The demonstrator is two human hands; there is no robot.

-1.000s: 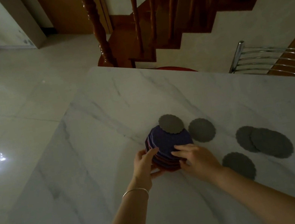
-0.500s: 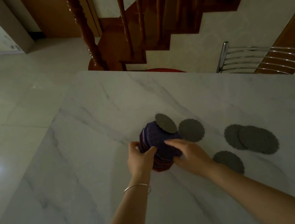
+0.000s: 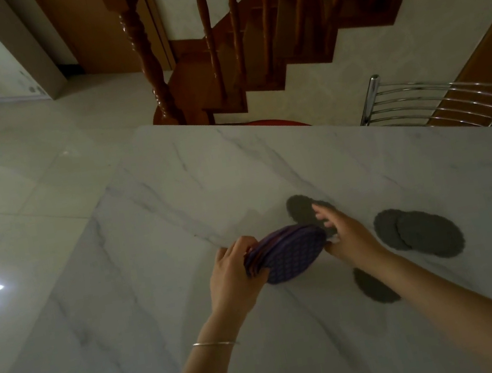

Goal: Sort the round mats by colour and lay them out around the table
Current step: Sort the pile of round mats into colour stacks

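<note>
The left hand (image 3: 237, 273) grips the tilted stack of purple mats (image 3: 286, 256) over the table (image 3: 180, 230); the right hand (image 3: 345, 234) steadies its far edge, fingers loosely spread. Best peel one mat off without fanning the rest, clear of the grey mats (image 3: 424, 235) just beyond the right fingers.

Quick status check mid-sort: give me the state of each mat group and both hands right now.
Purple mat stack: lifted, tilted, gripped by the left hand.
Left hand: grips the stack's edge.
Right hand: fingers spread, at the stack's far edge.
Grey mat: flat, beyond the right hand.
Overlapping grey mats: flat.
Near grey mat: flat, partly hidden.
</note>
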